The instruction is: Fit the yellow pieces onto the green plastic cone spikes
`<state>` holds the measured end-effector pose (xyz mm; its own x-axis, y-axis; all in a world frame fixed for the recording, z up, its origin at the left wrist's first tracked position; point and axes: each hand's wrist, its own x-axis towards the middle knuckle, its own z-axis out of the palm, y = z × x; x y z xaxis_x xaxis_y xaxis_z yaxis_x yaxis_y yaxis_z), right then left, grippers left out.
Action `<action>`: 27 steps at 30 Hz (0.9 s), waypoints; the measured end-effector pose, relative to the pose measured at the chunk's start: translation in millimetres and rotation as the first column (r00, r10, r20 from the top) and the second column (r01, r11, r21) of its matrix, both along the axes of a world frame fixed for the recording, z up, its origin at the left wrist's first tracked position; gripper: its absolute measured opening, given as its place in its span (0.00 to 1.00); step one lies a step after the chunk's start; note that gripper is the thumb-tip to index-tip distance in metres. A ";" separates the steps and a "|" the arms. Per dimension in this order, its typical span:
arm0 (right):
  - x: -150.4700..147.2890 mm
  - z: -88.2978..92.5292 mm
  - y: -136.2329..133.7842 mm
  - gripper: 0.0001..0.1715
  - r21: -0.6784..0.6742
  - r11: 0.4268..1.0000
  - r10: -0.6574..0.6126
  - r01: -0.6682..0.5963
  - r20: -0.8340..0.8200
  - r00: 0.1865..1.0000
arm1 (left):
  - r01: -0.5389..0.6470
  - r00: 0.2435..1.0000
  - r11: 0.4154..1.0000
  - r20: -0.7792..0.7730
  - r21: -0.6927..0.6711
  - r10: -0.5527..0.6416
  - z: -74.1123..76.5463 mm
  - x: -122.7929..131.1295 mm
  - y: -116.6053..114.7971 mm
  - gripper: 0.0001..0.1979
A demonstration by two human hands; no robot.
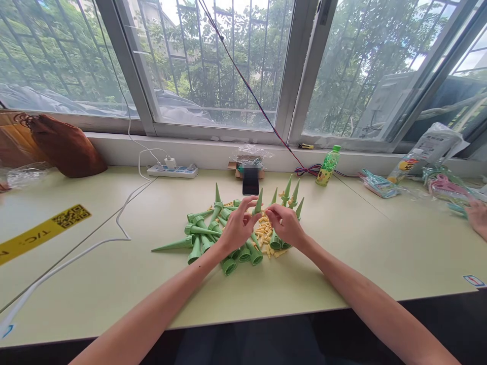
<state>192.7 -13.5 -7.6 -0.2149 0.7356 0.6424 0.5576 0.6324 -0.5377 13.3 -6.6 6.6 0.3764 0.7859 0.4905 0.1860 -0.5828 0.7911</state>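
Note:
My left hand point(239, 227) is closed around a green plastic spike point(259, 200), holding it with the tip pointing up. Close to the spike's right side, my right hand point(288, 224) has its thumb and fingers pinched together; whatever they hold is too small to make out. A heap of hollow green spikes point(198, 229) lies below and left of my left hand, several with threaded open ends facing me. Between my hands small yellow plastic pieces point(262, 234) are scattered. Several green spikes point(294, 192) stand upright beyond my right hand, some with yellow pieces attached.
A phone point(250, 186) leans against a small box. Behind are a power strip point(173, 171) with a white cable and a green bottle point(327, 166). At the right are packaged items point(378, 183) and another person's hand point(477, 218). A brown bag point(68, 147) sits left.

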 end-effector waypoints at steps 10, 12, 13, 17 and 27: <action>-2.2 3.3 -0.9 0.14 0.025 0.998 -0.053 0.056 -0.093 0.994 | -0.099 0.984 0.987 0.134 -0.129 0.116 -2.8 -0.4 8.8 0.17; -2.1 3.9 -1.4 0.14 0.048 0.998 -0.043 0.047 -0.074 0.996 | -0.078 0.985 0.987 0.139 -0.143 0.099 -3.7 -0.5 10.3 0.18; -2.1 4.1 -1.6 0.14 0.057 0.998 -0.035 0.039 -0.060 0.998 | -0.070 0.986 0.986 0.140 -0.149 0.091 -4.1 -0.4 10.7 0.18; -1.9 3.8 -2.4 0.13 0.067 0.998 -0.009 0.011 -0.030 0.999 | -0.060 0.988 0.984 0.132 -0.166 0.082 -5.1 0.2 10.5 0.19; -0.1 2.1 -0.9 0.11 0.047 0.999 0.001 0.002 -0.057 0.998 | 0.006 0.987 0.970 0.159 -0.244 0.034 -2.7 -1.6 8.4 0.19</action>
<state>192.6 -14.4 -5.5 -0.1770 0.7046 0.6871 0.5273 0.6574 -0.5383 11.7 1.8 3.9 0.2966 0.8933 0.3376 0.0515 -0.3679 0.9284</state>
